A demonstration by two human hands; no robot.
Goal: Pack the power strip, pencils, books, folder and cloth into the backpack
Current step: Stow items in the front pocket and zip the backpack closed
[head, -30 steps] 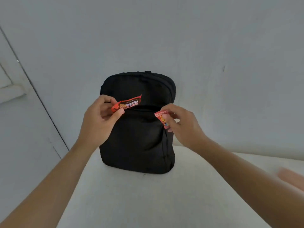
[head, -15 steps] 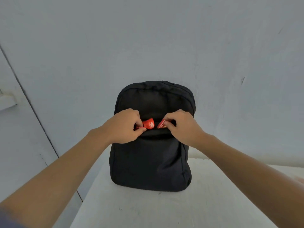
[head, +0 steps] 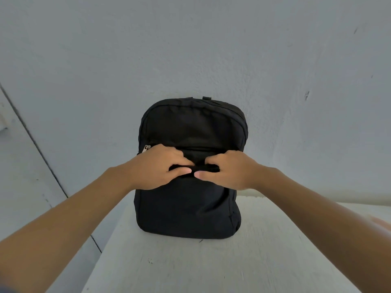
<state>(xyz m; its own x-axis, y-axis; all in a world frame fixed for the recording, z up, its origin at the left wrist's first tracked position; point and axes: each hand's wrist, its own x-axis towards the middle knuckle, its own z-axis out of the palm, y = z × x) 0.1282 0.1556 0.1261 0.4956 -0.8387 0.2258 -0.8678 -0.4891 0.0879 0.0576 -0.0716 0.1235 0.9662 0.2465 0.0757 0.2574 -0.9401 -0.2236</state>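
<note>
Gripping the upper edge of the front pocket (head: 190,204), the left hand (head: 157,168) and the right hand (head: 231,170) sit side by side on the black backpack (head: 190,127). The fingers of each hand curl over that edge and tuck down into the pocket mouth, so their tips are hidden. Each thumb lies flat on the outside of the fabric just below, so a band of cloth is pinched between fingers and thumb. The left thumb (head: 182,171) and the right thumb (head: 204,174) point at each other, tips close but apart, with a sliver of black fabric between them. Whether either hand holds anything inside the pocket cannot be told.

The backpack stands upright directly beyond the hands, its rounded top above the knuckles and its base below the wrists. It rests on a white painted surface (head: 190,261) that spreads beneath both forearms, and a pale grey-blue wall (head: 190,49) rises behind it. A metal zipper pull (head: 147,147) hangs at the bag's side edge, just outside the left hand, touching or nearly touching its knuckles. A small carry loop (head: 207,98) pokes up at the very top, well above the gap between the two hands.

Beyond the right forearm, at the outer edge of the view, lies a pink shape (head: 380,223), too blurred to identify. Outside the left forearm, a dark slanting line (head: 36,144) runs down the wall.
</note>
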